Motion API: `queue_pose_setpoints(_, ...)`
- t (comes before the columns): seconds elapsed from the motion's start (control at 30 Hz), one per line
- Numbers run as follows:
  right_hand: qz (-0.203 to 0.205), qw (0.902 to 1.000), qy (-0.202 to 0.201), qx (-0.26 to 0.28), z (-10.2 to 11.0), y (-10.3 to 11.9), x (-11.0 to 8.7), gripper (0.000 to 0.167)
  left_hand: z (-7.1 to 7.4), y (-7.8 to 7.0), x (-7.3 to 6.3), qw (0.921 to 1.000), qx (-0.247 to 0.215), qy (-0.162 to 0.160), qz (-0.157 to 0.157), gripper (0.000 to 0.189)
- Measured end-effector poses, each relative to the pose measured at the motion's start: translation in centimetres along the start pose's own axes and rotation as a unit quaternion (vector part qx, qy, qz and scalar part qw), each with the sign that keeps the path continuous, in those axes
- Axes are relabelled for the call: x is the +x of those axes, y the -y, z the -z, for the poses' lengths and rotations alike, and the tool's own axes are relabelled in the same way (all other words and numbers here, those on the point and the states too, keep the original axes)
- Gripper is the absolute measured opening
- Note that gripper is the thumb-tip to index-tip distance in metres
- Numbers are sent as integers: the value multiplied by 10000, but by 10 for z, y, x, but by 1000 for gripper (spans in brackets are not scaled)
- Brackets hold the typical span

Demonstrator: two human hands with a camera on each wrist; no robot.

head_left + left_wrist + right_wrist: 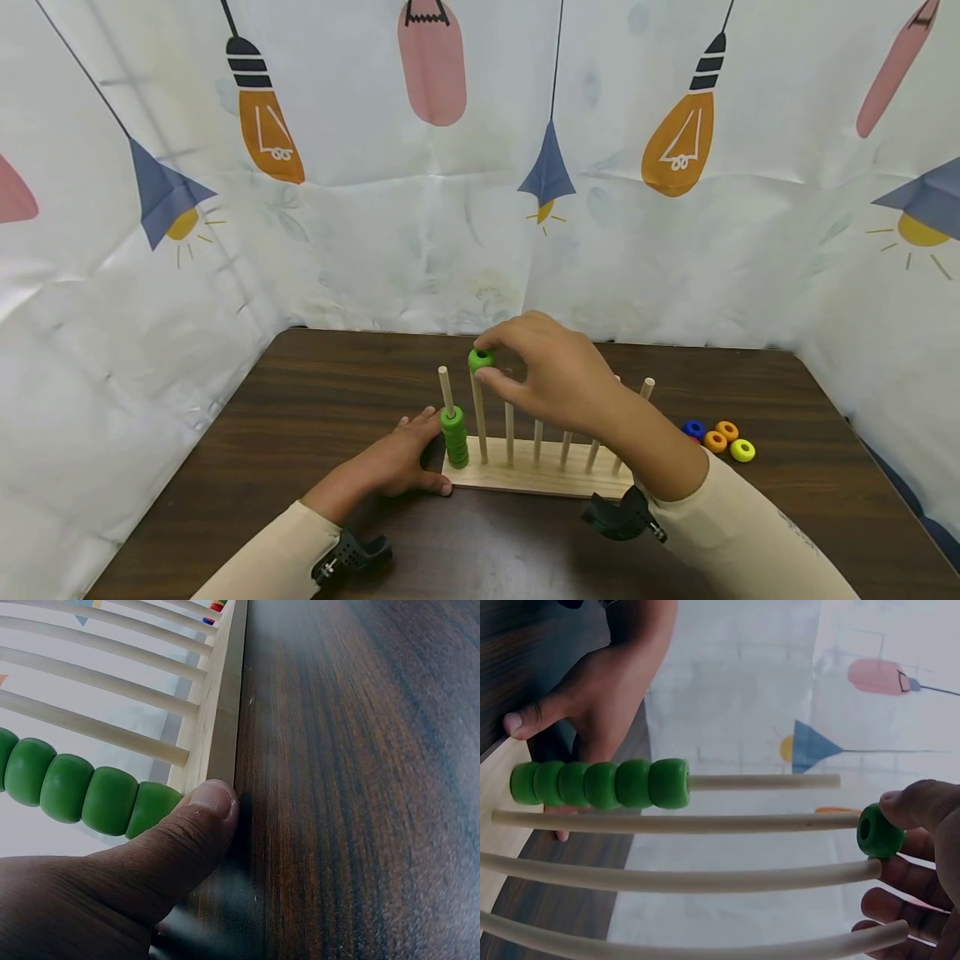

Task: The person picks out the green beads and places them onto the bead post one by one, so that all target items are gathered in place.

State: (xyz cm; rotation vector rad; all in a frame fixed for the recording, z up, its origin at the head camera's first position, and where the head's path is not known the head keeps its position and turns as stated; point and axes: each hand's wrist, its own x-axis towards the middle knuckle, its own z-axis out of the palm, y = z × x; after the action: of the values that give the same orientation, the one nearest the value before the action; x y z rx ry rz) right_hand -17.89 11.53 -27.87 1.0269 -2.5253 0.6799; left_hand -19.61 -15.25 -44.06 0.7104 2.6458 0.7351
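My right hand point(558, 371) pinches a green bead point(881, 831) between thumb and fingers at the tip of the second peg point(675, 822). Whether the peg tip has entered the bead's hole I cannot tell. Several green beads point(453, 437) are stacked on the leftmost peg point(446, 387), whose upper part is bare. At the left end of the wooden peg board point(517, 477), my left hand point(401, 458) holds the base, its thumb point(202, 817) against the front edge and its fingers around the far side.
Right of the board, loose beads lie on the dark wooden table point(360, 367): blue point(693, 429), orange point(716, 442) and yellow point(742, 451), with a red one partly hidden by my right arm. More bare pegs point(537, 442) stand under that forearm. A printed cloth point(480, 250) hangs behind.
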Motion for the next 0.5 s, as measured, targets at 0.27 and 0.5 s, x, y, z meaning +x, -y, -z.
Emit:
queue_pose_setpoints(0.27,-16,10000,77,49,-5,5,8,24,1,-2,-2,10000,-14,3,29,95)
queue_pose_setpoints(0.5,-33,9997,231,102,-8,10,14,26,2,-2,-3,10000,-33,31,-16,92)
